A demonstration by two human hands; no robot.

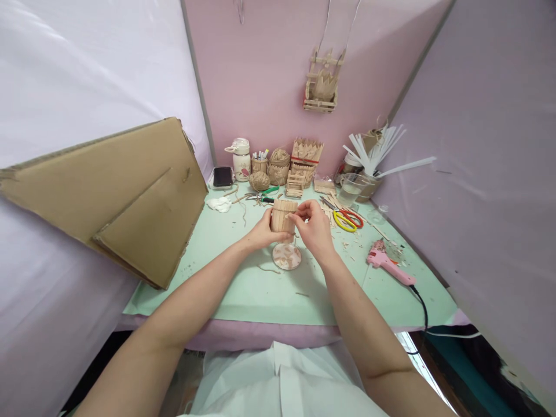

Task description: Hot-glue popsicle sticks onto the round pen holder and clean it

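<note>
Clasping the stick-covered cup (281, 220) mid-desk (260, 301), the left hand's (259, 232) grip curls around it; the right hand (317, 230) pinches a small piece (288, 215) at its side, which uneven pressure could skew.

The glue gun (391, 266) lies right of the scissors (346, 220).

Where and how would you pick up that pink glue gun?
By the handle, I'd say, from above, probably with the right hand: the glue gun lies flat, its slim handle angled nearer and rightward from the bulkier body, cord leaving its end.
</note>
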